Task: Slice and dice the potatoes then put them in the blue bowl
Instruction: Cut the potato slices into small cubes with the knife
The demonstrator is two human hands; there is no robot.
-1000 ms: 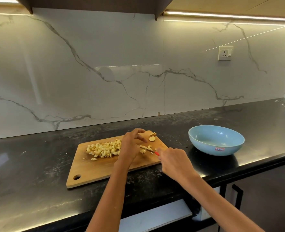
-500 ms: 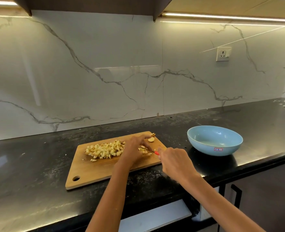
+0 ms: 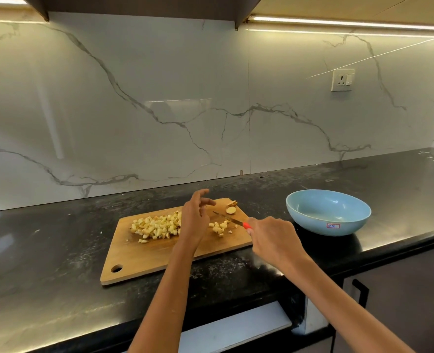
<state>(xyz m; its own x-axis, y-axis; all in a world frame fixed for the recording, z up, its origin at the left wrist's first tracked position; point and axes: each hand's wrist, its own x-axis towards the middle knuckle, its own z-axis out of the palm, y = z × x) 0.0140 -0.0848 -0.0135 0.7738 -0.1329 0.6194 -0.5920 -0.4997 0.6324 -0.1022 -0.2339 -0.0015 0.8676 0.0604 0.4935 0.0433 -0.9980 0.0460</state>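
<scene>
On the wooden cutting board point(image 3: 159, 253), a big pile of diced potato point(image 3: 157, 226) lies left of the left hand point(image 3: 195, 220), whose grip is released, fingers loose above the board. The right hand point(image 3: 274, 240) is grasping a red-handled knife point(image 3: 232, 220) over a few small cubes point(image 3: 219, 228). The blue bowl point(image 3: 328, 212) stands on the tabletop point(image 3: 45, 250), right of the board.

Room to move around the board

Bare dark surface point(image 3: 45, 250) left of the cutting board point(image 3: 159, 253) and behind it up to the wall, so that side is open. On the right, the blue bowl point(image 3: 328, 212) sits near the board's corner with a gap of surface between them. On the board, the diced pile point(image 3: 157, 226), the knife point(image 3: 232, 220), and both hands, left hand point(image 3: 195, 220) and right hand point(image 3: 272, 238), crowd the far half; the near half is free wood.
</scene>
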